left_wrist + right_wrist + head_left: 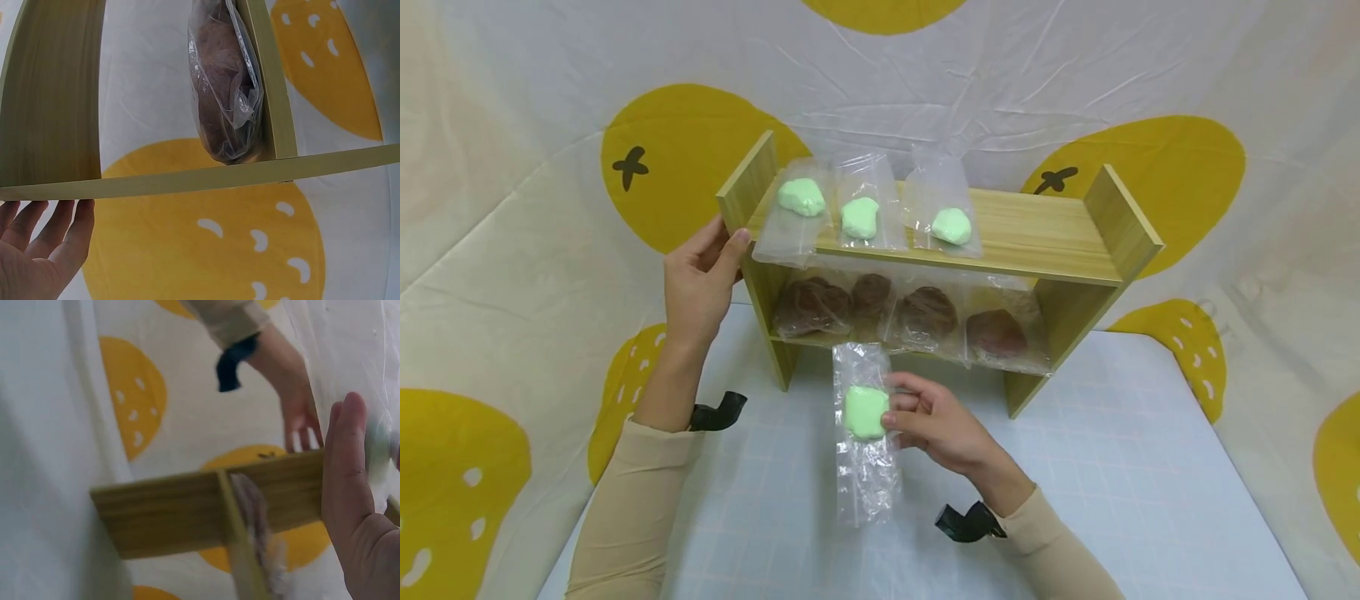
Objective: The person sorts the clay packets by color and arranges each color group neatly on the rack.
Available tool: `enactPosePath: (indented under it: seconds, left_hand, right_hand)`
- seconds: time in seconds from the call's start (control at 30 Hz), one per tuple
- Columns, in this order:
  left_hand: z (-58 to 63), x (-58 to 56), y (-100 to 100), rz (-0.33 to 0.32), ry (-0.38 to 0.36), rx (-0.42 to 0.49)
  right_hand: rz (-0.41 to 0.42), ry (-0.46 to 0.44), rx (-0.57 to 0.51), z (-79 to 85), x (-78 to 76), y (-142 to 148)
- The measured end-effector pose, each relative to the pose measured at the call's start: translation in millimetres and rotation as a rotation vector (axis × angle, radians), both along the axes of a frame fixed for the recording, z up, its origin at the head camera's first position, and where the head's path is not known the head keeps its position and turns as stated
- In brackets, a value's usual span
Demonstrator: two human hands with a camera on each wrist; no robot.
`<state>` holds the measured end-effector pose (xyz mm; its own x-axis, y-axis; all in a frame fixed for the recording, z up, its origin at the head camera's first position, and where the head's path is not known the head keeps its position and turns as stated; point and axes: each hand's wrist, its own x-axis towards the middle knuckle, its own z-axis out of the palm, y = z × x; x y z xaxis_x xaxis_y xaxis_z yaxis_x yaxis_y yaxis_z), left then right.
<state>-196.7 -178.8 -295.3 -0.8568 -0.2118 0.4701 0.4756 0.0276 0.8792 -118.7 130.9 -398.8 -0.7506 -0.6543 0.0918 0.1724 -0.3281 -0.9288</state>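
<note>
My right hand (943, 425) pinches a clear plastic bag (868, 487) holding a pale green, clay-like lump (865, 412), in front of a two-level wooden shelf (1037, 225). In the right wrist view, the right hand (359, 487) partly covers this bag. My left hand (700, 279) touches the shelf's left side panel near the upper board. Its fingers (72, 234) lie nearly straight against the panel's outside in the left wrist view. Three similar bags with green lumps (860, 218) lie on the upper board, their front ends over its edge.
On the lower board sit several clear bags with dark reddish-brown lumps (928, 317). The shelf stands on a pale blue table covering (1120, 467). Behind it hangs a white cloth (910, 92) with yellow shapes. Each wrist wears a black mount (718, 412).
</note>
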Motion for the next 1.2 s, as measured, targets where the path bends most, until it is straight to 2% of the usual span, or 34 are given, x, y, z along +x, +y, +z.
enactPosePath:
  seconds: [0.33,0.53,0.63,0.8,0.97,1.07,1.2]
  left_hand:
    - [0.1,0.3,0.0,-0.005,-0.001,0.005]
    - [0.3,0.4,-0.2,-0.002,-0.005,0.006]
    - [0.2,0.4,-0.2,-0.006,0.000,0.009]
    - [-0.4,0.3,0.0,-0.005,0.006,-0.003]
    - [-1.5,0.2,-0.2,-0.011,0.015,0.000]
    - [-1.8,0.0,-0.5,-0.017,0.017,0.005]
    - [-0.6,-0.2,-1.4,-0.013,0.012,-0.005]
  right_hand:
    - [-0.113,0.284,-0.113,54.0,-0.5,45.0]
    - [-0.226,0.430,-0.098,93.7,-3.9,71.9]
    - [-0.267,0.482,-0.130,109.6,-8.5,83.8]
    - [-0.368,0.479,-0.204,133.4,-18.6,98.0]
    - [-0.504,0.483,-0.203,155.3,-34.9,106.3]
    - [-0.590,0.471,-0.152,166.1,-44.6,110.3]
    - [-0.685,0.407,-0.100,178.8,-56.6,111.3]
